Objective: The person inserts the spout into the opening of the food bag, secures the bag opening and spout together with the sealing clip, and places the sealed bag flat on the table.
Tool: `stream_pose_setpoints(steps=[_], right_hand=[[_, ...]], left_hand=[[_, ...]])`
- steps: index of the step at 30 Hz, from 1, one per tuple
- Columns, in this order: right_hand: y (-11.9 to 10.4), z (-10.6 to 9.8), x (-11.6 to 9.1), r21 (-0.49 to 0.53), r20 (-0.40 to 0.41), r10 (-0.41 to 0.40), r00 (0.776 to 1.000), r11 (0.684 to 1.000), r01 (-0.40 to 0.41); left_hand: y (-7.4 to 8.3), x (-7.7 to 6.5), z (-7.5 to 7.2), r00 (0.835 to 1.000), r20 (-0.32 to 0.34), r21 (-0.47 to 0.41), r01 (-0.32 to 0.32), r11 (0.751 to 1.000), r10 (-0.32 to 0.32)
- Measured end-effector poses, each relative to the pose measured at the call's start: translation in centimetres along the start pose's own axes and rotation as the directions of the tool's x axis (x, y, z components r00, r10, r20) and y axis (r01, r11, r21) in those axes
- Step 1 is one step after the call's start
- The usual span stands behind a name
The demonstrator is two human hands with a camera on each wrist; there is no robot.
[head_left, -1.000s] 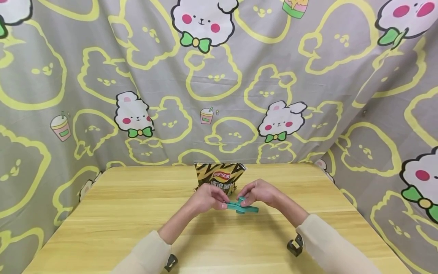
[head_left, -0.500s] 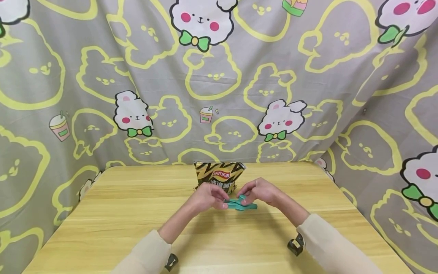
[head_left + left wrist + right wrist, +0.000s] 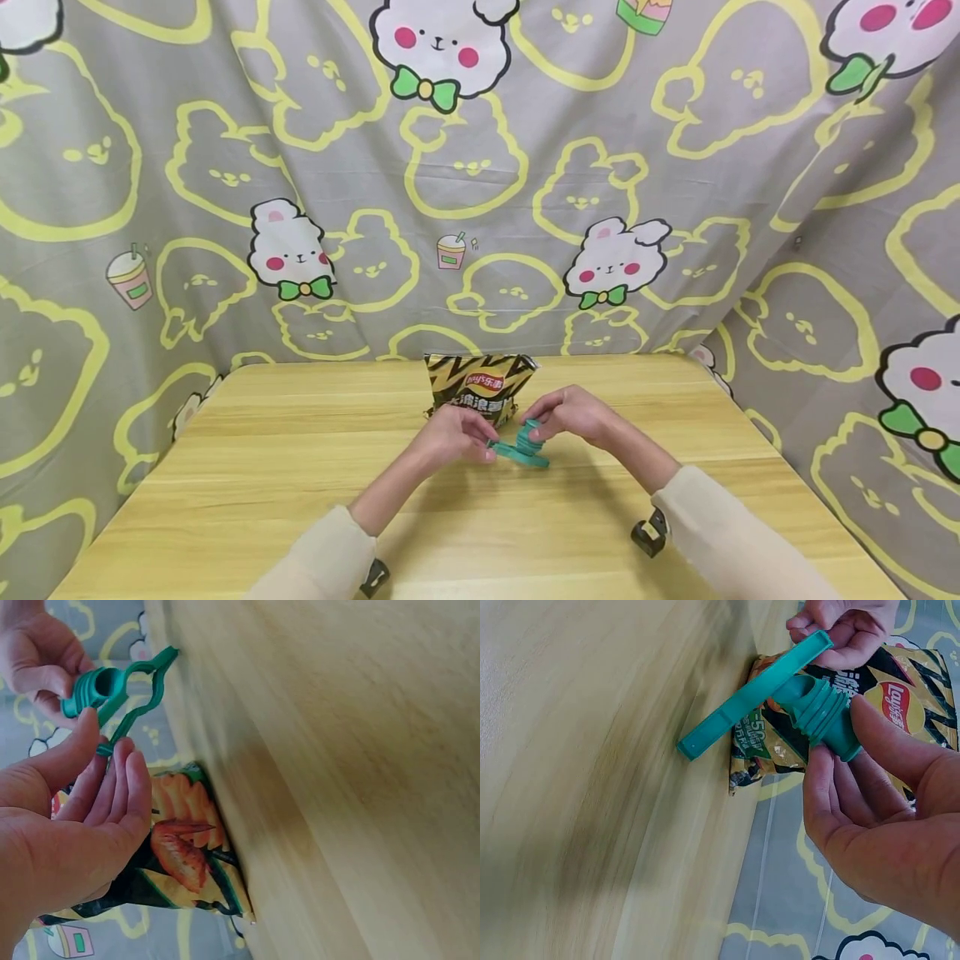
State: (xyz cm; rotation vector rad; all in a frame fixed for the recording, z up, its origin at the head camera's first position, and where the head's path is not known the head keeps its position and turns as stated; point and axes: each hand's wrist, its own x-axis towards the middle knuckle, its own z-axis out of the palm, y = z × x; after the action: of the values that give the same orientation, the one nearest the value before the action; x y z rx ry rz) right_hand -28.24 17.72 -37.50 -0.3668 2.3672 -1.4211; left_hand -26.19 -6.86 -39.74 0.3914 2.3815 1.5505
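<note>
A teal green bag clip (image 3: 519,454) with a ribbed round pouring spout (image 3: 821,712) is held between both hands above the table. My left hand (image 3: 450,435) pinches one end of the clip's long bar between thumb and fingertips. The thumb and fingers of my right hand (image 3: 576,417) grip the spout. In the left wrist view the clip's curved arm (image 3: 150,697) stands apart from the spout part, at an angle to it. Just behind the hands stands a black and gold Lay's chip bag (image 3: 483,379), its lower part partly hidden by my left hand.
The wooden table (image 3: 262,475) spreads around the hands. A grey curtain (image 3: 480,175) with yellow outlines and cartoon rabbits hangs behind it and along both sides. Black wrist devices (image 3: 649,533) show below the cream sleeves (image 3: 720,521).
My right hand has moved slightly right and raised the spout part, so the clip's two halves, lying close together before, now stand apart at an angle. My left hand stays nearly in place.
</note>
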Motion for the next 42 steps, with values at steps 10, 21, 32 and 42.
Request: stream_pose_setpoints(steps=[10, 21, 32, 42], right_hand=[[0.1, -0.3, -0.1, -0.003, -0.019, 0.000, 1.000, 1.000, 0.000], [0.1, -0.5, -0.1, 0.003, -0.011, -0.004, 1.000, 1.000, 0.004], [0.3, -0.5, 0.0, 0.006, -0.011, 0.005, 1.000, 1.000, -0.005], [0.3, -0.5, -0.2, 0.008, -0.005, 0.018, 1.000, 1.000, -0.018]], left_hand=[[-0.8, 0.1, 0.1, 1.000, -0.001, 0.063, -0.023, 0.998, 0.023], [-1.8, 0.2, 0.6, 1.000, -0.027, 0.166, 0.012, 0.986, -0.008], [-2.4, 0.3, 0.9, 0.999, -0.031, 0.255, -0.015, 0.967, 0.024], [-2.0, 0.2, 0.7, 0.999, -0.029, 0.285, -0.025, 0.958, 0.034]])
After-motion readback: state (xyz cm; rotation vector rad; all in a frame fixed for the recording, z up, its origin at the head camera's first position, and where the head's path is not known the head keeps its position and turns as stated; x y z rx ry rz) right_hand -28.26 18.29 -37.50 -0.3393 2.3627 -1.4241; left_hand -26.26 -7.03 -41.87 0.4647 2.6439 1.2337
